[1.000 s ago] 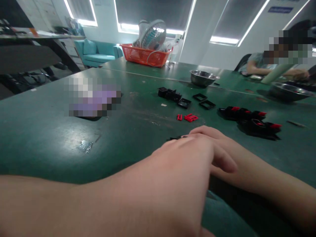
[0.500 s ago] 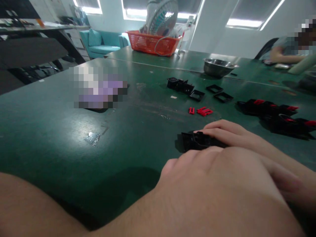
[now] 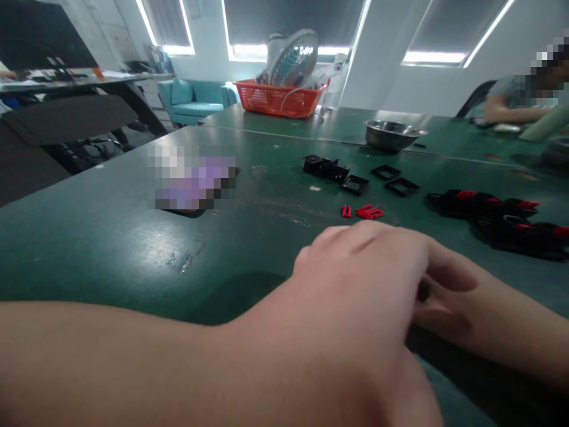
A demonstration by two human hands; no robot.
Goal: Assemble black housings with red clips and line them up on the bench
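Hands together close to the desk's near edge: the left hand (image 3: 364,279) lies on top, knuckles up, fingers curled downward, and it covers most of the right hand (image 3: 448,299), whose forearm runs in from the right edge. Left grip: cannot tell, because the fingers fold out of sight underneath. Right grip: cannot tell either, since only its thumb side pokes out below the left hand's fingers. Just a dark sliver (image 3: 422,290) shows in the gap between the two hands, too little to say whether it is a part or shadow. Nearest loose things are the red clips (image 3: 368,211), lying on the green desk (image 3: 111,237) just beyond the left knuckles, on the far side. Farther back, small black parts (image 3: 329,168) sit in a loose row. Toward the right edge there is a heap of black-and-red parts (image 3: 498,214). Toward the far edge stand a steel bowl (image 3: 391,135) and an orange basket (image 3: 278,98) with a fan (image 3: 291,59) in it. Another person's arm (image 3: 507,110) rests at the far right corner.
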